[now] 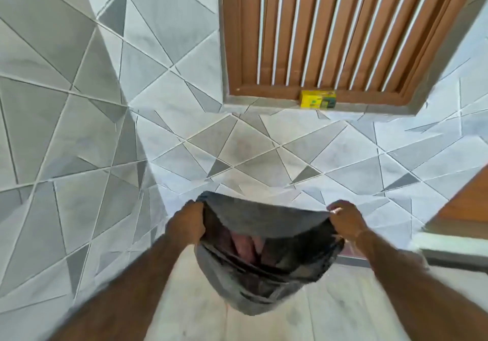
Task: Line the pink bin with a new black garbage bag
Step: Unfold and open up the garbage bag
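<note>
A thin black garbage bag hangs open-mouthed at the lower middle of the head view. My left hand grips the left side of its rim. My right hand pinches the right side, and the rim is stretched between the two hands. Pink shows through the bag's mouth, which looks like the pink bin beneath; its outline is hidden by the plastic. The picture is blurred around the bag.
A tiled wall with grey triangle patterns stands ahead. A brown slatted window frame sits above, with a yellow box on its sill. A wooden edge and a ledge are at the right. Pale floor lies below.
</note>
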The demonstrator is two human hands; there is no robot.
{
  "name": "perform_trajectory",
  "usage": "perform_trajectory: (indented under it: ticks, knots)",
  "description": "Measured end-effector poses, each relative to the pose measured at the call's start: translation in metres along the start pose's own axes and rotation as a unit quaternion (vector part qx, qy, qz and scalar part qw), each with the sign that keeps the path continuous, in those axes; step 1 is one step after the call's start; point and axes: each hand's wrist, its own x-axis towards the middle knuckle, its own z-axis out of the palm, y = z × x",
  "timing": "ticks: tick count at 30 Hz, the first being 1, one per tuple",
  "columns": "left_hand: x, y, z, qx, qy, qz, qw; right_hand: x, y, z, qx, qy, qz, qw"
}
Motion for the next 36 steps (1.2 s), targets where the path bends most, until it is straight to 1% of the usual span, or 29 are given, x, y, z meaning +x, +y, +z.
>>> perform_trajectory:
  ticks: [1, 3, 4, 8, 10, 11, 13, 16, 18, 20, 22, 24, 25, 27, 29, 31, 33, 36]
  knots:
    - [0.006, -0.002, 0.003, -0.011, 0.004, 0.0, 1.0, 0.003, -0.01, -0.004, 0.051, 0.032, 0.003, 0.998]
    - [0.013, -0.002, -0.005, -0.029, 0.008, -0.001, 1.0, 0.004, -0.022, -0.011, 0.093, 0.09, 0.007, 0.992]
    - [0.015, -0.003, -0.006, -0.034, 0.003, -0.006, 0.999, -0.002, -0.025, -0.014, 0.075, 0.092, 0.008, 0.993]
    - [0.009, -0.006, -0.002, -0.045, -0.01, -0.021, 0.999, -0.024, -0.023, -0.019, -0.025, 0.123, -0.056, 0.99]
    - [0.006, -0.006, 0.005, -0.052, -0.013, -0.021, 0.998, -0.038, -0.016, -0.013, -0.057, 0.115, -0.094, 0.987]
    - [0.003, -0.006, 0.011, -0.052, -0.017, -0.018, 0.998, -0.043, -0.012, -0.01, -0.053, 0.108, -0.107, 0.987]
    - [-0.002, -0.005, 0.021, -0.045, -0.019, -0.013, 0.999, -0.049, -0.005, 0.0, -0.038, 0.095, -0.124, 0.987]
    - [-0.01, -0.001, 0.033, -0.029, -0.016, -0.006, 0.999, -0.051, 0.001, 0.013, -0.007, 0.098, -0.15, 0.984]
    - [-0.017, 0.0, 0.04, -0.032, -0.026, -0.003, 0.999, -0.05, 0.003, 0.022, 0.016, 0.101, -0.153, 0.983]
    - [-0.019, -0.001, 0.048, -0.035, -0.025, -0.005, 0.999, -0.045, 0.003, 0.029, 0.017, 0.081, -0.154, 0.985]
    - [-0.021, 0.005, 0.046, -0.054, -0.015, -0.008, 0.998, -0.037, 0.001, 0.034, -0.041, 0.045, -0.167, 0.984]
    - [-0.021, 0.012, 0.04, -0.059, -0.007, -0.021, 0.998, -0.029, -0.003, 0.036, -0.129, 0.016, -0.213, 0.968]
    - [-0.019, 0.012, 0.037, -0.059, -0.009, -0.035, 0.998, -0.023, -0.004, 0.038, -0.191, -0.006, -0.247, 0.95]
    - [-0.013, 0.011, 0.03, -0.054, -0.012, -0.053, 0.997, -0.014, -0.012, 0.04, -0.316, -0.045, -0.305, 0.897]
    - [-0.002, 0.004, 0.027, -0.037, -0.024, -0.058, 0.997, -0.008, -0.022, 0.042, -0.404, -0.074, -0.315, 0.856]
    - [0.011, -0.004, 0.022, -0.016, -0.04, -0.063, 0.997, 0.001, -0.032, 0.048, -0.459, -0.087, -0.297, 0.833]
    - [0.027, -0.008, 0.015, 0.013, -0.043, -0.066, 0.997, 0.011, -0.041, 0.053, -0.485, -0.073, -0.279, 0.826]
    - [0.053, -0.016, 0.007, 0.045, -0.025, -0.05, 0.997, 0.025, -0.057, 0.058, -0.486, -0.02, -0.235, 0.842]
